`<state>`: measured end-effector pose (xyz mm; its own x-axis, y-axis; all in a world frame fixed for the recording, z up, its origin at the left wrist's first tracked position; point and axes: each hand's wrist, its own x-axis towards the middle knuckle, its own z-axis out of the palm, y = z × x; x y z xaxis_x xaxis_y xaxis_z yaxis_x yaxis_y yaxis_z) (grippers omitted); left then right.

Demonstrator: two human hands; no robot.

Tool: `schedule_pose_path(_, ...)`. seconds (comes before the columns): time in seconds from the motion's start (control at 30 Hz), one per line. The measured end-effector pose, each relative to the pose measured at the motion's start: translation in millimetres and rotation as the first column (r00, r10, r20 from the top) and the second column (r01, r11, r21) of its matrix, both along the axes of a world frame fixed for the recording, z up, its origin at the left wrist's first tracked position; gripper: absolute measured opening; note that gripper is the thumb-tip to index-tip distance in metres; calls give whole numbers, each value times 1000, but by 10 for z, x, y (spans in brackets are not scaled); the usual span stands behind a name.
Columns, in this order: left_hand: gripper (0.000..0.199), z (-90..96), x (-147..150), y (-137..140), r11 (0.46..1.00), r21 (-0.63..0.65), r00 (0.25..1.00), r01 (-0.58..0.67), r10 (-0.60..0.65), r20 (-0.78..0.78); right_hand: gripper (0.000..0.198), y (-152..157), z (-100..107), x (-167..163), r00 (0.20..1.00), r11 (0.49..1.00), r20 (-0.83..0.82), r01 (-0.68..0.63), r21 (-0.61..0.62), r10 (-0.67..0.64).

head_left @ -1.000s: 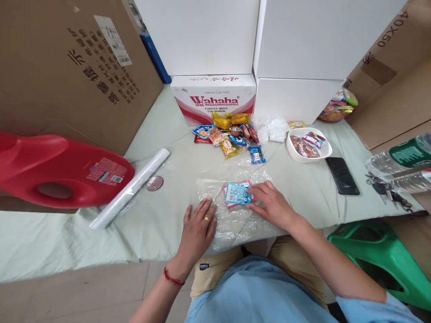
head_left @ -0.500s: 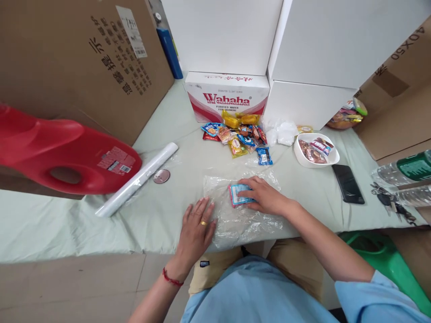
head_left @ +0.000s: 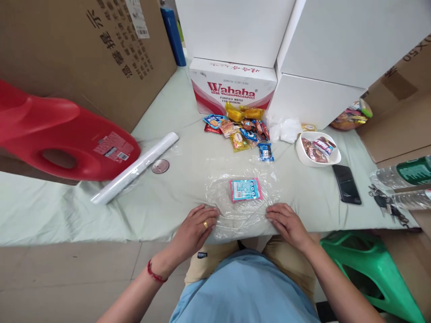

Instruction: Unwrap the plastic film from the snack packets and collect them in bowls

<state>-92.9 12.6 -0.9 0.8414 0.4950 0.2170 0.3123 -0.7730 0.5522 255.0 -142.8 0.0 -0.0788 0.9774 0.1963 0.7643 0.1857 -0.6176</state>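
A small pink-and-blue snack packet [head_left: 245,189] lies flat on a sheet of clear cling film [head_left: 240,220] near the table's front edge. At the film's front left edge, my left hand [head_left: 197,223] is closed with its fingers curled over the film. My right hand [head_left: 287,224] grips the front right edge, its fingertips on the film and the thumb mostly hidden. Creases run across the film between both hands. Neither hand touches the packet.
Behind the film lie assorted wrapped snacks [head_left: 240,128] before a Wahaha carton [head_left: 232,87]. Left are a film roll [head_left: 134,168], a round disc [head_left: 160,166] and a red jug [head_left: 67,139]. Right are a white bowl [head_left: 310,159], phone [head_left: 346,185], keys [head_left: 387,204] and bottles [head_left: 407,175].
My right hand has let go of the snack packet and moved to the film's front right edge. My left hand has gone from lying flat to curling at the front left edge. The view has shifted slightly.
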Motion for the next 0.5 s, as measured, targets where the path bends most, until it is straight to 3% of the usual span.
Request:
schedule_pose_path(0.13,27,212,156,257,985,-170,1000,-17,15,-12,27,365,294,117,999,996,-45,-12,-94,8)
schedule_pose_path(0.3,27,303,439,688,949,-211,970,-235,216,-108,27,986,382,325,987,979,-93,112,-169,-128)
schedule_pose_path(0.43,22,237,567,952,819,-264,861,-509,485,-156,25,1366,253,354,979,935,51,203,-292,-197)
schedule_pose_path(0.5,24,221,505,989,699,-275,742,-660,664,-96,24,1400,252,310,956,943,188,261,-204,-224)
